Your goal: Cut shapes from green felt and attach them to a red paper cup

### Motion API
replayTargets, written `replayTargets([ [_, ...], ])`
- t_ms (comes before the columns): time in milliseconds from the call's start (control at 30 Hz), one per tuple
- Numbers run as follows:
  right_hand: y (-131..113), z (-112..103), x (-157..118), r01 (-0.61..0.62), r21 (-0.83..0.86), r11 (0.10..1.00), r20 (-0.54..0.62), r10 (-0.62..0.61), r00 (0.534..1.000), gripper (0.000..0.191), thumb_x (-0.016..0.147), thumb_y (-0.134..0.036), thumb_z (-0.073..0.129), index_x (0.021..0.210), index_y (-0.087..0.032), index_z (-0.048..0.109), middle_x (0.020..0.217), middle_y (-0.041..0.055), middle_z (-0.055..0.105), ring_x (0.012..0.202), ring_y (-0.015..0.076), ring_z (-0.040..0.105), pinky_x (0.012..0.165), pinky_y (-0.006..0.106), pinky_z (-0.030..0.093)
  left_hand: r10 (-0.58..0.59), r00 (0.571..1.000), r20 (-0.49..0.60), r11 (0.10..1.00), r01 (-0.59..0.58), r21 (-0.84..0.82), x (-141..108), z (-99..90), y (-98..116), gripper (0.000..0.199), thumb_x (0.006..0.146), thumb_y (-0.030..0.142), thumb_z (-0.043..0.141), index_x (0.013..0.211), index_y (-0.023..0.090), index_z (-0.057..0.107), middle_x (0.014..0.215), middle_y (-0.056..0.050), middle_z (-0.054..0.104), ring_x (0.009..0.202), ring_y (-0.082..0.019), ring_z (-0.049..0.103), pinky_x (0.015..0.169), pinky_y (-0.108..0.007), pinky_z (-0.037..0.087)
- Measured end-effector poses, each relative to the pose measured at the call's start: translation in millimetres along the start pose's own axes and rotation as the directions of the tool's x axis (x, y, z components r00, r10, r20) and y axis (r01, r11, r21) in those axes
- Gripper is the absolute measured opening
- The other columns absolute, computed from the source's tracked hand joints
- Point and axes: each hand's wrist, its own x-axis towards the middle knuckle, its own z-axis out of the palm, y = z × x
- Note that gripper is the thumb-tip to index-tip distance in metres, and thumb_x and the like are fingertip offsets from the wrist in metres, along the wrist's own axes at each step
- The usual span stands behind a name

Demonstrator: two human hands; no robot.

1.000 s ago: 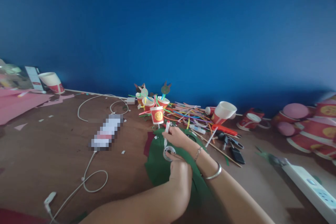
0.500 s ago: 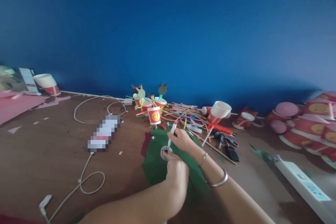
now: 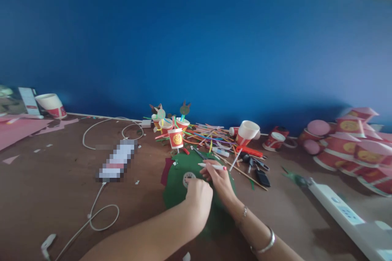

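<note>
1. Left hand (image 3: pixel 199 200): curled, fingertips pressing on a round white disc (image 3: pixel 189 179), which lies on a green sheet (image 3: pixel 175 195).
2. Right hand (image 3: pixel 218 179): closed on a white marker (image 3: pixel 212 166), held level above the sheet.
3. Sheet location: on the brown counter (image 3: pixel 52 179), just before a red paper cup (image 3: pixel 175 138) and a heap of coloured drinking straws (image 3: pixel 211 134).

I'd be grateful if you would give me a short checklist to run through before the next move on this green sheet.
1. Left hand holding the round white disc down: ok.
2. Right hand holding the white marker: ok.
3. Marker tip uncapped: cannot tell.
4. Green sheet lying flat on the brown table: ok.
5. White cable off the sheet: ok.
</note>
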Motion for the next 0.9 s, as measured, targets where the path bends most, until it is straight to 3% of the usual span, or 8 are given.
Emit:
replayTargets([
  [133, 1, -1, -11, 0.017, 0.059, 0.998, 0.024, -0.018, 1.000, 0.039, 0.075, -0.053, 0.055, 0.083, -0.016, 0.064, 0.070, 0.0048, 0.064, 0.065, 0.0173, 0.057, 0.059, 0.026, 0.043, 0.041, 0.998, -0.043, 0.999, -0.042, -0.022, -4, -16.1, -32, 0.010, 0.073, 0.013, 0.060, 0.077, 0.006, 0.066, 0.081, -0.017, 0.062, 0.078, -0.027, 0.060, 0.059, -0.031, 0.044],
  [200, 1, -2, -12, 0.033, 0.063, 0.997, 0.006, -0.034, 0.999, 0.039, 0.078, -0.052, 0.051, 0.082, -0.016, 0.064, 0.068, 0.0041, 0.062, 0.063, 0.0164, 0.055, 0.058, 0.025, 0.042, 0.046, 0.979, -0.197, 0.994, -0.064, -0.086, -6, -19.0, -52, 0.023, 0.074, 0.031, 0.062, 0.084, 0.009, 0.062, 0.088, -0.014, 0.059, 0.087, -0.028, 0.056, 0.065, -0.033, 0.044],
  [267, 1, -3, -10, 0.044, 0.075, 0.996, -0.022, -0.043, 0.999, 0.038, 0.081, -0.050, 0.047, 0.085, -0.016, 0.064, 0.068, 0.0035, 0.060, 0.061, 0.0155, 0.053, 0.056, 0.024, 0.040, -0.028, 0.962, -0.273, 0.979, -0.029, -0.201, -9, -15.6, -71, 0.041, 0.068, 0.044, 0.066, 0.092, 0.013, 0.056, 0.091, -0.010, 0.056, 0.088, -0.026, 0.054, 0.071, -0.033, 0.044],
  [400, 1, -4, -7, 0.036, 0.099, 0.994, -0.083, -0.028, 0.996, 0.039, 0.080, -0.050, 0.047, 0.088, -0.015, 0.063, 0.067, 0.0030, 0.057, 0.058, 0.0147, 0.050, 0.052, 0.023, 0.039, 0.007, 0.973, -0.232, 0.920, -0.097, -0.381, -11, 5.2, -93, 0.058, 0.056, 0.048, 0.073, 0.099, 0.016, 0.053, 0.097, -0.007, 0.052, 0.093, -0.024, 0.051, 0.078, -0.031, 0.041],
  [567, 2, -3, -7, 0.022, 0.097, 0.995, -0.100, -0.012, 0.995, 0.038, 0.079, -0.050, 0.047, 0.086, -0.016, 0.064, 0.066, 0.0027, 0.058, 0.058, 0.0152, 0.050, 0.051, 0.023, 0.038, 0.049, 0.959, -0.280, 0.841, -0.191, -0.506, -8, 19.0, -88, 0.040, 0.057, 0.031, 0.075, 0.090, 0.018, 0.056, 0.093, -0.003, 0.053, 0.091, -0.021, 0.049, 0.080, -0.031, 0.039],
  [700, 4, -3, -6, 0.019, 0.135, 0.991, -0.163, 0.003, 0.987, 0.034, 0.078, -0.048, 0.049, 0.086, -0.018, 0.064, 0.067, 0.0017, 0.058, 0.060, 0.0154, 0.051, 0.054, 0.024, 0.039, 0.092, 0.940, -0.330, 0.773, -0.276, -0.571, -2, 21.0, -68, 0.050, 0.052, 0.029, 0.079, 0.097, 0.020, 0.057, 0.094, -0.002, 0.054, 0.092, -0.020, 0.048, 0.081, -0.030, 0.038],
  [800, 6, -4, -5, 0.018, 0.198, 0.980, -0.167, 0.015, 0.986, 0.032, 0.078, -0.045, 0.051, 0.088, -0.018, 0.064, 0.069, 0.0018, 0.058, 0.061, 0.0150, 0.051, 0.055, 0.023, 0.040, 0.025, 0.942, -0.336, 0.747, -0.241, -0.619, 2, 30.0, -57, 0.063, 0.051, 0.028, 0.080, 0.106, 0.020, 0.053, 0.099, -0.003, 0.055, 0.095, -0.023, 0.047, 0.083, -0.034, 0.038],
  [900, 8, -6, -4, 0.011, 0.233, 0.973, -0.157, 0.026, 0.987, 0.031, 0.079, -0.043, 0.052, 0.088, -0.017, 0.063, 0.068, 0.0020, 0.057, 0.060, 0.0147, 0.050, 0.054, 0.023, 0.040, -0.004, 0.938, -0.345, 0.700, -0.244, -0.671, 3, 39.7, -55, 0.062, 0.050, 0.029, 0.080, 0.104, 0.019, 0.052, 0.100, -0.004, 0.055, 0.096, -0.023, 0.047, 0.083, -0.035, 0.038],
])
